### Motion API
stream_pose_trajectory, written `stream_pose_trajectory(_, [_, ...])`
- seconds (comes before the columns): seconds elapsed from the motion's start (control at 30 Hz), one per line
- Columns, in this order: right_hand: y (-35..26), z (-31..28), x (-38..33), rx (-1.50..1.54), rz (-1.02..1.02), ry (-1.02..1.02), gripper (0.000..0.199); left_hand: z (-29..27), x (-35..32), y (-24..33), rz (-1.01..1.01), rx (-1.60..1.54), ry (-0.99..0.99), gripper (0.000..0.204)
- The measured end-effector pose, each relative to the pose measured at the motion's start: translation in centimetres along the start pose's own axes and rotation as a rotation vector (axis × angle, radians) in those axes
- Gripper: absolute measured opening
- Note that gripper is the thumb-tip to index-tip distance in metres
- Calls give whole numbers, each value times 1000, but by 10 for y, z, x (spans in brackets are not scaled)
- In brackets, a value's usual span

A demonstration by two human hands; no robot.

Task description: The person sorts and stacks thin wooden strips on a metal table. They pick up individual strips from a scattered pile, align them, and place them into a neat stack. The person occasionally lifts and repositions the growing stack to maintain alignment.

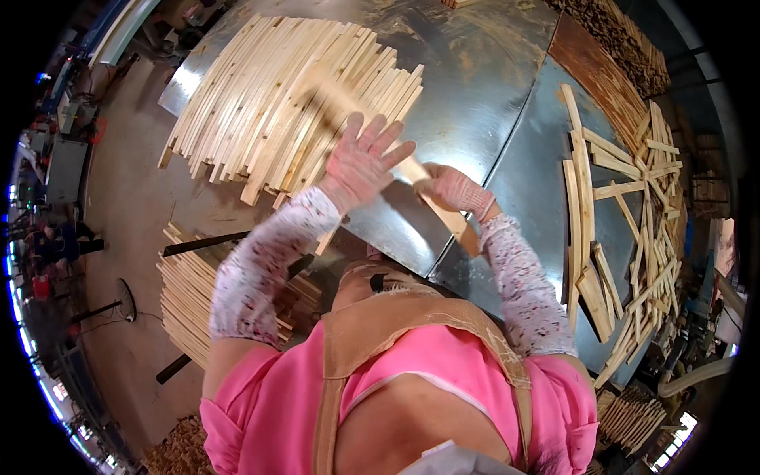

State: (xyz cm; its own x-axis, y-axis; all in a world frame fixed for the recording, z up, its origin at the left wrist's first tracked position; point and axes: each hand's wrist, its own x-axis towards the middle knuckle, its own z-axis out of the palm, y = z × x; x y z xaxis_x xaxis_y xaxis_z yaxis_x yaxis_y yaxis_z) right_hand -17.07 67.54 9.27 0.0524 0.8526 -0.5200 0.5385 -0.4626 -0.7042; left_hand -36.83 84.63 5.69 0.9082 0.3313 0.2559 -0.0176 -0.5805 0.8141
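**Seating a Slat on the Stack**

Your gloved right hand [455, 190] grips the pale wooden slat [412, 170] near the metal table's [491, 71] near edge. Keep the left hand [364, 162] splayed flat, holding nothing. Align the slat parallel with the fanned stack of pale slats [277, 103].

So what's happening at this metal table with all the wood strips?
A person in gloves stands at a grey sheet-metal table. The right hand grips a pale wooden slat that runs diagonally under the left hand, which is open with fingers spread above it. A neat stack of pale wooden slats lies to the left; a loose scatter of slats lies to the right.
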Motion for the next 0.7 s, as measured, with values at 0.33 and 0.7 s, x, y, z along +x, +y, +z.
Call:
stream_pose_trajectory(0.33, [63, -1, -79, -16, 59, 930, 57, -129, -24, -86, -746, 904, 191, 75])
stream_pose_trajectory(0.7, [375, 129, -492, -162, 1388, 1023, 48, 13, 49, -25, -510, 965, 103, 82])
